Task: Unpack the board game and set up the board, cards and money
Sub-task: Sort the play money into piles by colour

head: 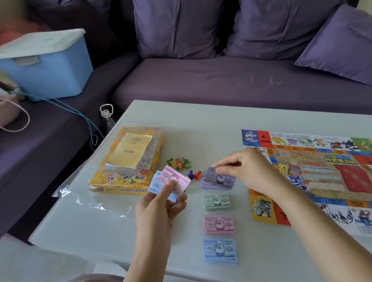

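Note:
The game board (329, 178) lies unfolded on the right of the pale table (205, 124). Left of it, four stacks of play money form a column: purple (218, 181), green (217, 202), pink (219, 224) and blue (220, 251). My right hand (246, 168) pinches a purple note at the top of the purple stack. My left hand (161, 205) holds a small fan of pink and blue notes (168, 181), thumb pressed on top. The yellow game box (129, 160) with a yellow booklet on it sits at the table's left.
Small pawns (194, 174) and green card pieces (179, 163) lie between the box and the purple stack. Clear plastic wrap (86, 196) spreads by the box. A purple sofa (233, 86) with cushions stands behind; a blue lidded bin (45, 64) rests on its left.

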`<state>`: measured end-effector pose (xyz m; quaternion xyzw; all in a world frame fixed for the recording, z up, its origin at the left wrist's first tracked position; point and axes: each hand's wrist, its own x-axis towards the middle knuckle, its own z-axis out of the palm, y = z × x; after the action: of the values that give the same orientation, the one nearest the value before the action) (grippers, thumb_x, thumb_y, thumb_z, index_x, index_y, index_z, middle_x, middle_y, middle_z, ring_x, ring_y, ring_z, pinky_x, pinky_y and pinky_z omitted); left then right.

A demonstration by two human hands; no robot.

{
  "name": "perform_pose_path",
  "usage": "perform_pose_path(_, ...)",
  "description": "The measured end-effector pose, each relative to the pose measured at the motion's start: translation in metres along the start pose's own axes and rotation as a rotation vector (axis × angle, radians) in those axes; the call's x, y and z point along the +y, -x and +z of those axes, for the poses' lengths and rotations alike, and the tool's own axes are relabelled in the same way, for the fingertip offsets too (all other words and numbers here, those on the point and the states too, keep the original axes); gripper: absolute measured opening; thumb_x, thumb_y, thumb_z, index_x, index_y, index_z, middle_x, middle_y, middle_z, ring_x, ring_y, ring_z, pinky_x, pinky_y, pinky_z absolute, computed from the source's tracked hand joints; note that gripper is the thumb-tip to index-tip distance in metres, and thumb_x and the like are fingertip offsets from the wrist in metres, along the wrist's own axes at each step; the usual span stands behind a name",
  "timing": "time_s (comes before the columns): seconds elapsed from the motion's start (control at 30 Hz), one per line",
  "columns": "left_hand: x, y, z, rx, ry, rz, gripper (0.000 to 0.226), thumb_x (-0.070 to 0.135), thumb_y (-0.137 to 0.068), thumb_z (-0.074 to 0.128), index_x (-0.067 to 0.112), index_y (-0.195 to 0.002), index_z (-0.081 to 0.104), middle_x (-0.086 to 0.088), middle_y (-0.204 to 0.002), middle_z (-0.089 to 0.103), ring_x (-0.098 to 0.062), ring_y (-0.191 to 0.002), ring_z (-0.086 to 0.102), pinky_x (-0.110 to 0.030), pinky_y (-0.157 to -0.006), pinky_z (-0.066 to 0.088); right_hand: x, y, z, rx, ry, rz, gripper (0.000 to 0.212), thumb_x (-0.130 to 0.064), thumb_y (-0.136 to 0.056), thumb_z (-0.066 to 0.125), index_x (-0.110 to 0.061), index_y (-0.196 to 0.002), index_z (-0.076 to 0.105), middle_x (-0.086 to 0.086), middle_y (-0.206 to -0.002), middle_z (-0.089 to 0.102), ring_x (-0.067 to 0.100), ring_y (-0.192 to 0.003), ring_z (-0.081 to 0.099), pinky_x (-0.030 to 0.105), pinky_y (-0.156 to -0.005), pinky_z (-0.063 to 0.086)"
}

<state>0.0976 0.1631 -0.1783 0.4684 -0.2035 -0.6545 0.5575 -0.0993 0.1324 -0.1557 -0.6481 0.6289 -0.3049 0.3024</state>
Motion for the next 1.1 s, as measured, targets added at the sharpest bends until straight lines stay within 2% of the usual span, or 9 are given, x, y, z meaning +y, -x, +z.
perform_pose_path(0.1, -0.001, 0.000, 0.000, 0.006, -0.005, -0.011, 0.004, 0.005, -0.089, 0.060, 0.004, -0.086, 0.061, -0.005, -0.060, 0.064, -0.013, -0.047, 0.059, -0.018, -0.044, 0.050, 0.002, -0.023, 0.000, -0.100, 0.123, 0.001, 0.013, -0.020, -0.085, 0.071, -0.022, -0.097, 0.076, -0.011, -0.090, 0.074, -0.003, -0.081, 0.065, 0.010, -0.072, 0.048)
perform_pose_path(0.27, 0.003, -0.004, -0.002, 0.009, 0.006, -0.026, 0.006, 0.005, -0.089, 0.060, 0.004, -0.083, 0.061, -0.005, -0.057, 0.063, -0.013, -0.046, 0.059, -0.018, -0.043, 0.050, 0.010, -0.043, 0.011, -0.209, 0.203, 0.004, 0.013, -0.017, -0.086, 0.070, -0.018, -0.097, 0.076, -0.009, -0.088, 0.073, -0.007, -0.072, 0.062, 0.002, -0.061, 0.042)
perform_pose_path(0.37, 0.005, -0.004, -0.001, 0.008, 0.008, -0.034, 0.007, 0.006, -0.089, 0.060, 0.004, -0.083, 0.060, -0.005, -0.058, 0.062, -0.013, -0.047, 0.060, -0.018, -0.045, 0.051, 0.017, -0.045, 0.018, -0.165, 0.314, -0.012, 0.016, -0.020, -0.089, 0.067, -0.018, -0.103, 0.074, -0.010, -0.092, 0.069, -0.005, -0.077, 0.058, 0.003, -0.061, 0.038)
perform_pose_path(0.43, 0.005, -0.004, -0.001, 0.000, 0.001, -0.029, 0.007, 0.006, -0.089, 0.060, 0.004, -0.083, 0.061, -0.005, -0.059, 0.062, -0.014, -0.048, 0.059, -0.018, -0.045, 0.051, 0.018, -0.043, 0.019, -0.124, 0.373, -0.012, 0.026, -0.028, -0.090, 0.064, -0.022, -0.116, 0.066, -0.009, -0.104, 0.059, 0.005, -0.097, 0.057, 0.009, -0.071, 0.036)
perform_pose_path(0.5, 0.005, -0.004, -0.001, -0.004, -0.011, -0.023, 0.004, 0.006, -0.089, 0.060, 0.003, -0.086, 0.062, -0.005, -0.059, 0.062, -0.014, -0.049, 0.060, -0.018, -0.046, 0.051, 0.018, -0.040, 0.018, -0.166, 0.413, 0.033, 0.044, -0.034, -0.088, 0.065, -0.025, -0.130, 0.054, -0.003, -0.125, 0.050, 0.013, -0.117, 0.050, 0.021, -0.087, 0.037)
perform_pose_path(0.6, 0.004, -0.003, -0.001, -0.012, -0.018, -0.030, 0.003, 0.006, -0.089, 0.060, 0.003, -0.089, 0.062, -0.005, -0.059, 0.064, -0.013, -0.049, 0.062, -0.018, -0.047, 0.052, 0.016, -0.037, 0.016, -0.269, 0.473, 0.109, 0.064, -0.032, -0.083, 0.072, -0.027, -0.139, 0.041, -0.001, -0.139, 0.040, 0.017, -0.124, 0.045, 0.029, -0.098, 0.038)
perform_pose_path(0.73, 0.004, -0.002, -0.001, -0.019, -0.028, -0.036, 0.004, 0.007, -0.090, 0.061, 0.003, -0.089, 0.062, -0.006, -0.061, 0.064, -0.014, -0.050, 0.062, -0.018, -0.047, 0.052, 0.016, -0.035, 0.021, -0.301, 0.495, 0.123, 0.062, -0.029, -0.081, 0.074, -0.028, -0.135, 0.043, -0.002, -0.135, 0.041, 0.015, -0.121, 0.046, 0.031, -0.099, 0.040)
perform_pose_path(0.97, 0.004, -0.001, -0.002, -0.017, -0.033, -0.040, 0.005, 0.006, -0.090, 0.060, 0.004, -0.086, 0.061, -0.006, -0.060, 0.064, -0.013, -0.050, 0.062, -0.019, -0.046, 0.052, 0.009, -0.034, 0.031, -0.289, 0.518, 0.072, 0.052, -0.023, -0.083, 0.070, -0.024, -0.130, 0.049, 0.000, -0.126, 0.045, 0.015, -0.115, 0.047, 0.024, -0.082, 0.035)
perform_pose_path(1.1, 0.004, -0.001, -0.002, -0.016, -0.033, -0.045, 0.005, 0.006, -0.090, 0.060, 0.004, -0.086, 0.061, -0.007, -0.062, 0.063, -0.014, -0.051, 0.063, -0.019, -0.046, 0.053, 0.008, -0.033, 0.037, -0.276, 0.519, 0.041, 0.046, -0.018, -0.082, 0.068, -0.023, -0.125, 0.052, 0.001, -0.121, 0.048, 0.015, -0.109, 0.049, 0.025, -0.080, 0.038)
